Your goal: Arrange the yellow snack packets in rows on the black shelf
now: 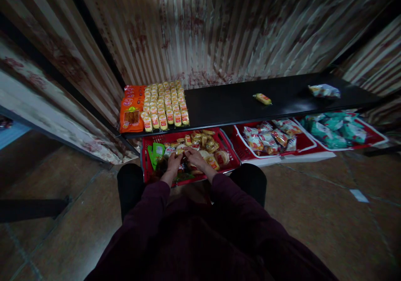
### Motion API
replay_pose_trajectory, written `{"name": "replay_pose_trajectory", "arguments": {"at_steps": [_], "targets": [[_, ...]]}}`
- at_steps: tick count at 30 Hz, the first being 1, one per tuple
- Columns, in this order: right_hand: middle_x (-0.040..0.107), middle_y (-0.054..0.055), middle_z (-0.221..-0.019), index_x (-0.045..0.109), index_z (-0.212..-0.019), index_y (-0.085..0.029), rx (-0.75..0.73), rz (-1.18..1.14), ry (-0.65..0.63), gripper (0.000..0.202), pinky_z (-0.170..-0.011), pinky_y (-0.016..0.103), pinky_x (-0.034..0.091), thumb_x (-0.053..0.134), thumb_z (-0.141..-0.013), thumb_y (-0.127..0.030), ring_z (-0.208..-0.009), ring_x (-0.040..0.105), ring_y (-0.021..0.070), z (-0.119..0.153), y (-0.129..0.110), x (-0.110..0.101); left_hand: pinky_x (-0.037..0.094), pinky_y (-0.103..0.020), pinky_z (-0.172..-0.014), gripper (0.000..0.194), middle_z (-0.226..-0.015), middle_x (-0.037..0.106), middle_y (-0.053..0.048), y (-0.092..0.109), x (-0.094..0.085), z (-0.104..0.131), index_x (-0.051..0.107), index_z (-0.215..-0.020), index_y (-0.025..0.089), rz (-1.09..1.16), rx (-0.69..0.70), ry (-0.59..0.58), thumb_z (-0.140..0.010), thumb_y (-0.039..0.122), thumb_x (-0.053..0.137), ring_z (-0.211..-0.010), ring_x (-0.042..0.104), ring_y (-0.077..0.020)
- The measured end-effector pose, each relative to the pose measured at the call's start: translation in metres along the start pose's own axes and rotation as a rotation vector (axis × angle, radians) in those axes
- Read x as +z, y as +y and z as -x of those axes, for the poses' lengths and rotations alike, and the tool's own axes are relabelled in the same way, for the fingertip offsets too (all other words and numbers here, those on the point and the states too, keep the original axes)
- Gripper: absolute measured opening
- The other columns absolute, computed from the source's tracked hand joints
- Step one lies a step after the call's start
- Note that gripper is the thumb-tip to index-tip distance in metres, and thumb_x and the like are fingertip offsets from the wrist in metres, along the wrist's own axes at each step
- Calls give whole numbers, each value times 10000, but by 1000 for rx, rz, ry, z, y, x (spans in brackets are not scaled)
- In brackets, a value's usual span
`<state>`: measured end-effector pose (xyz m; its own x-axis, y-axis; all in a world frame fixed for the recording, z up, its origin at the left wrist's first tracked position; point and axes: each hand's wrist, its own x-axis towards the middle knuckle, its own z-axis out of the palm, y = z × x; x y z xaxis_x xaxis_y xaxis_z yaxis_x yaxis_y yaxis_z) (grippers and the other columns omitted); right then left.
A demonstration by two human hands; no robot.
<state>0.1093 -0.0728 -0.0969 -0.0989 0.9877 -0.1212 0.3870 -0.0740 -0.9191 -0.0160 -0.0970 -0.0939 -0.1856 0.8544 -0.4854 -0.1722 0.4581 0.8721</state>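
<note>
shop-like area, black display shelf [225, 101] with rows of packaged snacks [166, 107], red baskets [233, 157] of wrapped goods below, tiled floor [300, 210]

- We can make out lettering but read none of it (the light is dim).
- Between nine and ten o'clock, our orange bag [132, 109] bears pale characters and a yellow emblem, both illegible.
- At ten o'clock, we see red print on the rowed yellow snacks [170, 117], too small.
- Toward two o'clock, the lone yellow snack [262, 99] has a red label we can't decipher.
</note>
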Motion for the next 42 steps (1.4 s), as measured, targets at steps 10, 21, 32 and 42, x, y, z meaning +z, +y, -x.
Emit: {"name": "replay_pose_trajectory", "arguments": {"at_steps": [10, 21, 32, 42], "targets": [[694, 19, -922, 674, -961, -228, 169, -116, 190, 235, -856, 307, 472, 509, -800, -270, -893, 605, 176, 10, -3, -16, 455, -222, -596, 159, -638, 646, -33, 29, -19, 12, 586, -750, 149, 94, -102, -79, -767, 297, 641, -566, 609, -108], [668, 25, -757, 629, -1076, -185, 297, -489, 102, 314, -613, 261, 515, 577, -781, -278, -603, 600, 124, 16, -4, -9, 467, -227, -600, 194, -689, 680, -58, 30, -21, 19, 618, -806, 151, 96, -177, -172, -780, 342, 635, -621, 640, -134], [648, 2, -715, 659, -946, -177, 326, -591, 148, 261, -581, 222, 478, 654, -736, -332, -578, 556, 97, 15, -1, -15, 495, -263, -625, 369, -912, 707, -151, 14, -25, 23, 634, -841, 122, 106, -215, -251, -838, 475, 528, -719, 664, -171], [668, 6, -777, 640, -887, -211, 324, -603, 100, 303, -569, 221, 495, 676, -713, -456, -622, 583, 115, 28, 0, -19, 463, -218, -588, 181, -745, 682, -46, 30, -22, 12, 619, -820, 159, 52, -107, -202, -719, 296, 682, -615, 623, -122]]}}
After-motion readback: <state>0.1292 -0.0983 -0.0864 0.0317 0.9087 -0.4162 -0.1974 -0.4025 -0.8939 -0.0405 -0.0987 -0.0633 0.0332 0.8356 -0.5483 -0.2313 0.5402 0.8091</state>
